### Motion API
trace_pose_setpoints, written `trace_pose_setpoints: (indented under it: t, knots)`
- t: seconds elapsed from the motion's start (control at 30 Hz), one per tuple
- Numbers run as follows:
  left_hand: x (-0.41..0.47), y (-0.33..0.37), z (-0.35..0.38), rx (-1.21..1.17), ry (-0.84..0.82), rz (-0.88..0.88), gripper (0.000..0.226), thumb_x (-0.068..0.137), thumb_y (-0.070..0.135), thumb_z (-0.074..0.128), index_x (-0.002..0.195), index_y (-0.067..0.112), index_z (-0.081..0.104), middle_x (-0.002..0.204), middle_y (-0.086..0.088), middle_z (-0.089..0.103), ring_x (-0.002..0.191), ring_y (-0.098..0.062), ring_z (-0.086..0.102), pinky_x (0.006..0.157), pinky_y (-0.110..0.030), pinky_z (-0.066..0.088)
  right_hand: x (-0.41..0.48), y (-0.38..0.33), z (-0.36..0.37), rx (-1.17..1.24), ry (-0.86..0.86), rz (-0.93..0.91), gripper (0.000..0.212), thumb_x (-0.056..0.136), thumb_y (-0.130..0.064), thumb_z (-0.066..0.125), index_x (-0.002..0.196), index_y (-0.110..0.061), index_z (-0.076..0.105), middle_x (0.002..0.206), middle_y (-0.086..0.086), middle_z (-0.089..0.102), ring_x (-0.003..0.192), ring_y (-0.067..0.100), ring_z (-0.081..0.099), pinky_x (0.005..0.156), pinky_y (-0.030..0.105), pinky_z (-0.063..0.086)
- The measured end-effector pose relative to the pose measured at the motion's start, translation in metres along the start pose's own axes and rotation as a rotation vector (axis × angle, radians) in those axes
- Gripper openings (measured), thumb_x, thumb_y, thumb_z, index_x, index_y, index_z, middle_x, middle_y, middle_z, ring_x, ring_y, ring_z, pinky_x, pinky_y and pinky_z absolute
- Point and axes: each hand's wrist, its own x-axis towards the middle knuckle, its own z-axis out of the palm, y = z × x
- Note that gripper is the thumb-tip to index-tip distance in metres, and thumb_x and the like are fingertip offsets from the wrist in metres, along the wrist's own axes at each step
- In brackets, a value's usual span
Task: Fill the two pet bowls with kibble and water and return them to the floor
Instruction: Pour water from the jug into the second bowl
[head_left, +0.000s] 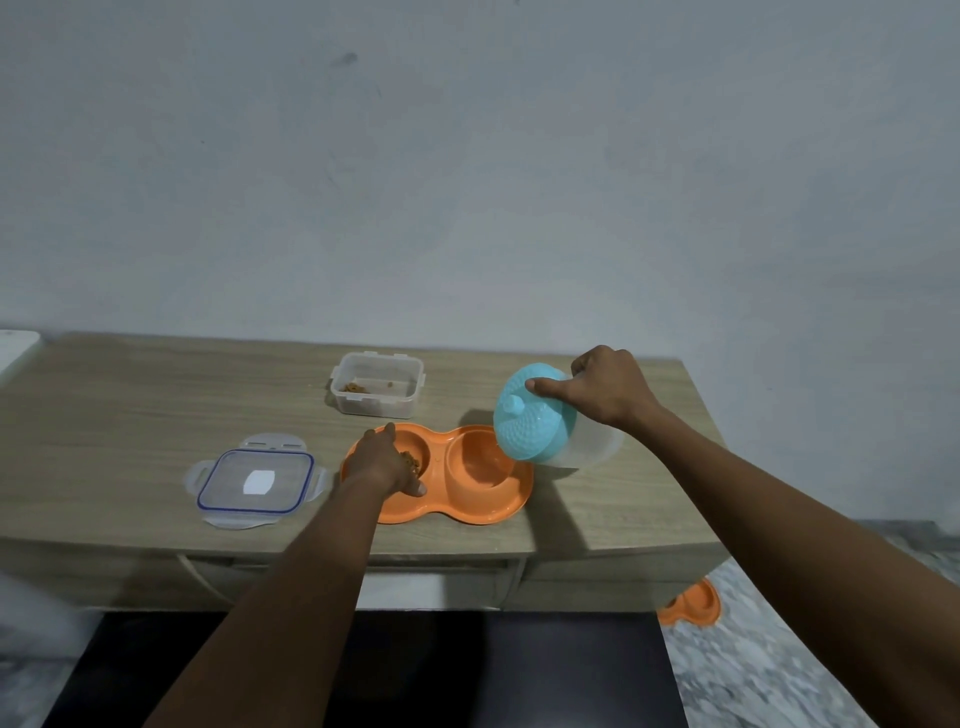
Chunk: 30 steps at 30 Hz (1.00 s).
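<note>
An orange double pet bowl (467, 506) lies on the wooden table (130, 415). Its left well holds brown kibble (410, 460); its right well (478, 465) looks shiny inside. My left hand (382, 462) rests flat over the left well, gripping the bowl's rim. My right hand (605, 387) holds a clear jug with a teal lid (535, 415), tipped steeply with the lid toward the right well. A clear square tub (377, 384) with a few kibbles stands behind the bowl.
The tub's blue-rimmed lid (255, 480) lies flat at the left of the bowl. A second orange double bowl (693, 605) sits on the marbled floor at the right, beside the table. A wall runs along the table's far edge.
</note>
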Motion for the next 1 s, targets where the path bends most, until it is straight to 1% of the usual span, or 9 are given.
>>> trace_pose_setpoints:
  t: [0.07,0.1,0.2,0.27,0.43,0.7,0.87,1.0]
  knots:
    - [0.0,-0.001,0.0,-0.004,-0.005,0.001,0.123,0.063,0.028,0.091,0.157,0.019,0.012,0.163,-0.008,0.015,0.147,-0.031,0.024,0.113,-0.044,0.033,0.0,-0.002,-0.001,-0.007,-0.005,-0.01,0.071,0.073,-0.07,0.074,0.049,-0.013,0.038,0.049,0.001,0.035,0.052,0.017,0.038,0.054,0.033,0.03]
    - [0.001,-0.001,-0.001,-0.003,-0.006,0.002,0.124,0.063,0.028,0.091,0.157,0.019,0.012,0.163,-0.008,0.015,0.147,-0.031,0.024,0.113,-0.044,0.033,0.001,-0.002,-0.001,-0.012,-0.005,-0.012,0.071,0.073,-0.069,0.074,0.048,-0.013,0.038,0.048,0.001,0.035,0.052,0.017,0.038,0.054,0.033,0.029]
    - [0.001,-0.001,0.0,0.009,-0.005,0.004,0.123,0.063,0.029,0.091,0.157,0.019,0.012,0.163,-0.008,0.016,0.147,-0.031,0.024,0.113,-0.045,0.034,0.002,-0.004,-0.002,-0.029,-0.01,-0.01,0.07,0.073,-0.071,0.073,0.054,-0.008,0.048,0.053,0.005,0.043,0.055,0.018,0.042,0.054,0.033,0.032]
    - [0.001,-0.002,0.0,0.01,-0.007,0.007,0.123,0.064,0.029,0.091,0.157,0.019,0.011,0.163,-0.009,0.015,0.147,-0.031,0.023,0.114,-0.044,0.033,0.003,-0.006,-0.003,-0.04,-0.015,-0.016,0.069,0.074,-0.071,0.072,0.055,-0.008,0.051,0.054,0.006,0.045,0.056,0.018,0.043,0.054,0.033,0.032]
    - [0.002,-0.002,0.001,0.021,-0.002,0.006,0.123,0.064,0.03,0.091,0.157,0.019,0.011,0.163,-0.009,0.015,0.147,-0.031,0.023,0.114,-0.044,0.033,0.002,-0.01,-0.006,-0.051,-0.023,-0.022,0.071,0.074,-0.069,0.073,0.049,-0.012,0.038,0.049,0.002,0.037,0.053,0.017,0.039,0.053,0.032,0.029]
    - [0.003,-0.003,0.002,-0.001,0.0,-0.001,0.124,0.063,0.027,0.091,0.157,0.019,0.012,0.163,-0.009,0.014,0.147,-0.031,0.023,0.114,-0.045,0.033,0.001,-0.011,-0.007,-0.066,-0.045,-0.033,0.072,0.074,-0.071,0.072,0.047,-0.013,0.037,0.048,0.0,0.037,0.053,0.015,0.039,0.054,0.033,0.031]
    - [0.003,-0.002,0.002,0.002,-0.001,-0.002,0.124,0.064,0.027,0.091,0.157,0.019,0.011,0.163,-0.009,0.014,0.147,-0.031,0.023,0.113,-0.044,0.033,-0.001,-0.014,-0.013,-0.077,-0.04,-0.045,0.072,0.076,-0.069,0.073,0.047,-0.013,0.036,0.048,0.0,0.035,0.053,0.016,0.037,0.053,0.032,0.029]
    - [0.003,-0.002,0.003,-0.008,0.007,-0.004,0.124,0.062,0.027,0.092,0.157,0.019,0.012,0.163,-0.009,0.015,0.147,-0.031,0.023,0.113,-0.045,0.032,-0.002,-0.016,-0.017,-0.094,-0.043,-0.06,0.071,0.077,-0.068,0.072,0.047,-0.013,0.038,0.048,0.0,0.036,0.052,0.015,0.037,0.051,0.029,0.028]
